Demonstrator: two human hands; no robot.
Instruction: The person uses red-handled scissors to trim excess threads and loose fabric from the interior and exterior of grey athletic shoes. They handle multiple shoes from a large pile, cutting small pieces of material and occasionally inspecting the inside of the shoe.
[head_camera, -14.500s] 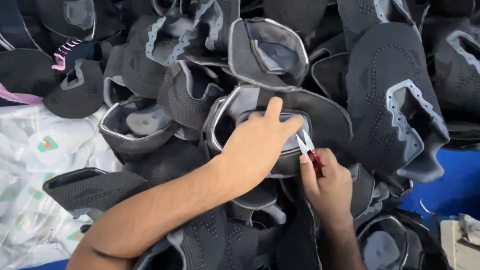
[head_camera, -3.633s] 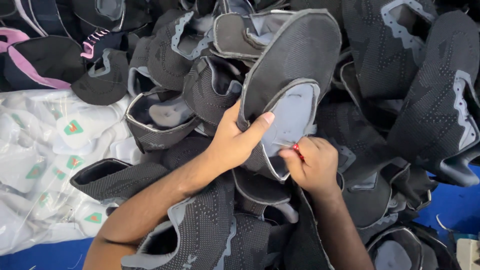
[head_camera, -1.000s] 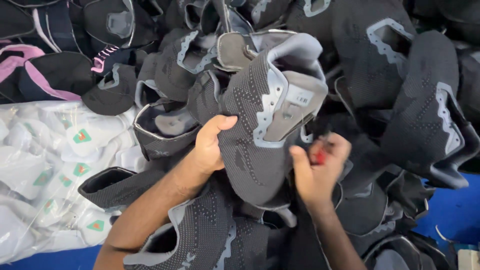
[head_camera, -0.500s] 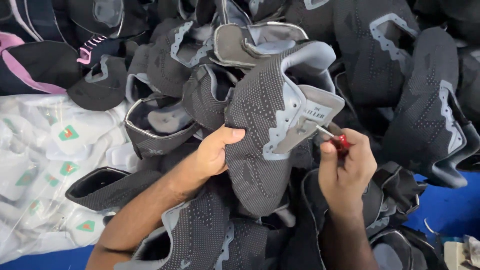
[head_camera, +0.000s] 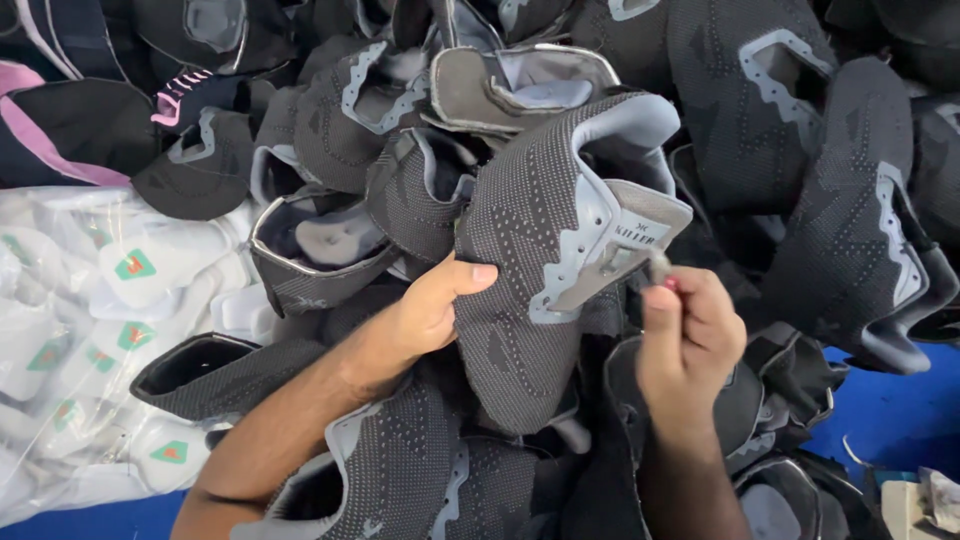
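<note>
trimming at the tongue of a dark knit shoe upper

right hand (head_camera: 690, 335) is clenched around a small red-handled snip (head_camera: 662, 272); left hand (head_camera: 432, 312) grips the shoe upper (head_camera: 530, 270) over the pile (head_camera: 800, 150). best to hold the tongue taut and cut close.

Landmark: the shoe upper (head_camera: 540, 290) I hold, on top of the heap of uppers (head_camera: 800, 150).
- My left hand (head_camera: 430, 315): against the upper's left edge.
- My right hand (head_camera: 690, 335): just right of the upper, small snips (head_camera: 660, 268) in its fingers (head_camera: 660, 320), tip at the upper's tongue.
- Bagged insoles (head_camera: 90, 330): well left of the upper.
- Bench (head_camera: 890, 425): lower right of the upper.
</note>
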